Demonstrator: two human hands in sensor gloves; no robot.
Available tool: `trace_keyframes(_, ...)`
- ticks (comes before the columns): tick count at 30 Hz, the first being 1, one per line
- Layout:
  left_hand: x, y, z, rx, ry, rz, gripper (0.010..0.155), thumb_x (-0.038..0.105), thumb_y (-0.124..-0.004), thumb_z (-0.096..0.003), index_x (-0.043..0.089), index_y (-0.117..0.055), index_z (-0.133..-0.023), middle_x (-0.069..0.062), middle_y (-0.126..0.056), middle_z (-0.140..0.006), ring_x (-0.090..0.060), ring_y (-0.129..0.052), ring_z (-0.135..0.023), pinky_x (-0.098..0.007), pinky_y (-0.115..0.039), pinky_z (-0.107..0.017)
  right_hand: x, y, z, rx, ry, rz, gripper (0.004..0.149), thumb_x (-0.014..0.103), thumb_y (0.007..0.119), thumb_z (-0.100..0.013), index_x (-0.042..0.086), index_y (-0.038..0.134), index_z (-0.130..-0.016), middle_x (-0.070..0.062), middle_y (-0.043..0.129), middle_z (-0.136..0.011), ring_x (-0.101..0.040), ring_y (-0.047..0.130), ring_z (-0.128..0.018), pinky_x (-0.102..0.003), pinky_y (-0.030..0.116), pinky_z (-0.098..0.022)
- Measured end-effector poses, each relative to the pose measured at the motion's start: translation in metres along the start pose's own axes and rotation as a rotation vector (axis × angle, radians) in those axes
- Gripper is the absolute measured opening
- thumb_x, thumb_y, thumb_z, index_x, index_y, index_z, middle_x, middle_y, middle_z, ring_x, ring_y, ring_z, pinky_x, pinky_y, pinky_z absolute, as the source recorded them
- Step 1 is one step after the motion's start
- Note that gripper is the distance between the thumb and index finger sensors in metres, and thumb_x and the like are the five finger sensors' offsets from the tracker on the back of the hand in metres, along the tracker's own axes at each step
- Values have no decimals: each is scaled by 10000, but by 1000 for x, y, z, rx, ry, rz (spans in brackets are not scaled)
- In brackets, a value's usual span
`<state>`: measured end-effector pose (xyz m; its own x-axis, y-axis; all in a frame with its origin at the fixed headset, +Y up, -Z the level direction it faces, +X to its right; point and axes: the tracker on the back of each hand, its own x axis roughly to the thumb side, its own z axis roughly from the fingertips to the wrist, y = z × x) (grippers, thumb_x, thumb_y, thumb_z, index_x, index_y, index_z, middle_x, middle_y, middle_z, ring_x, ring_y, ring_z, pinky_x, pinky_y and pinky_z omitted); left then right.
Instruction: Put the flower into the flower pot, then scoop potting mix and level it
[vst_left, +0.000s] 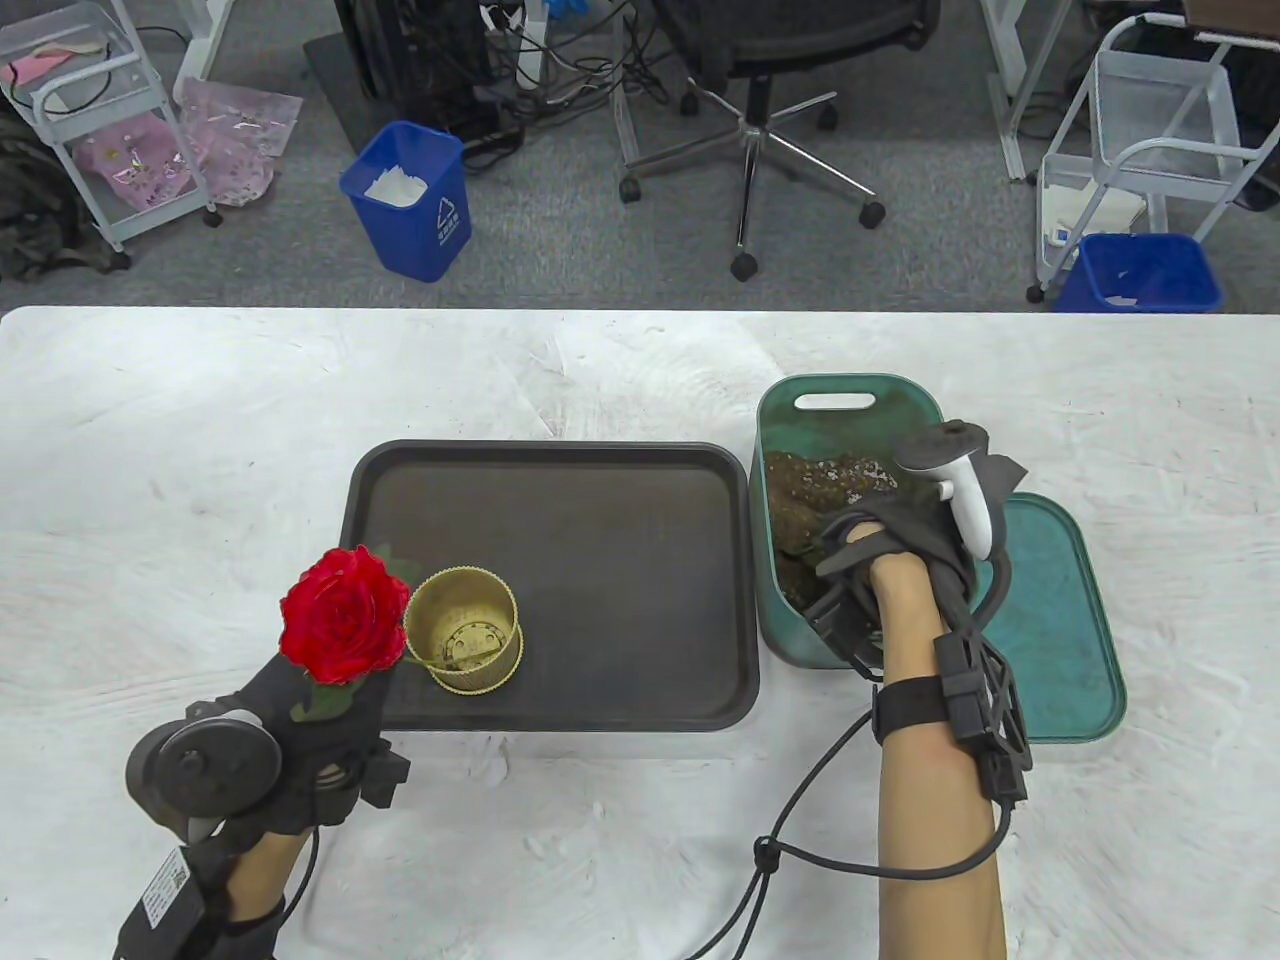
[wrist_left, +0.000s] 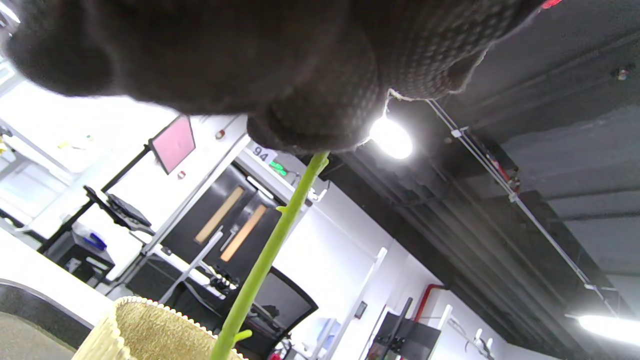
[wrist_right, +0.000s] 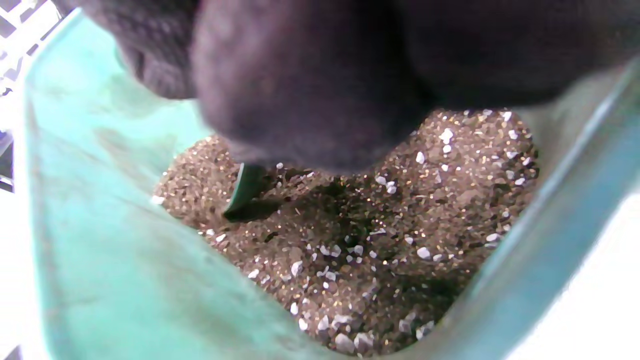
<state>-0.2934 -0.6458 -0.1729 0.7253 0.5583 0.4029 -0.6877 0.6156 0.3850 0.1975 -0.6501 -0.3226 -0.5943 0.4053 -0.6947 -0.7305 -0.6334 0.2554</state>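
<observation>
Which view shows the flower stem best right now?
The left wrist view: the green stem runs from the left hand's fingers down towards the pot. The table view shows mainly the red bloom, with little stem. The right wrist view shows only potting mix.

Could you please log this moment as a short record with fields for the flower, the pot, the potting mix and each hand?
flower: red rose, stem leaning into the pot
pot: gold flower pot, on the dark tray, no mix visible inside
potting mix: in the green bin
left hand: holds the stem
right hand: down in the bin, grip unclear
</observation>
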Motion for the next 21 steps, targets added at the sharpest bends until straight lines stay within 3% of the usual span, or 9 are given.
trace_keyframes(21,3,-3,2,-15,-30,0,446,477,-785,-409,180,-939,-704,-12,-1021,-458,-133,-1007,-123,-370,-917,-246,-24,-33,42,-25,-124,-298,488,399,741,-413,64,814,-760,-119,999,-455,-165,1019,-107,-336,912,-13)
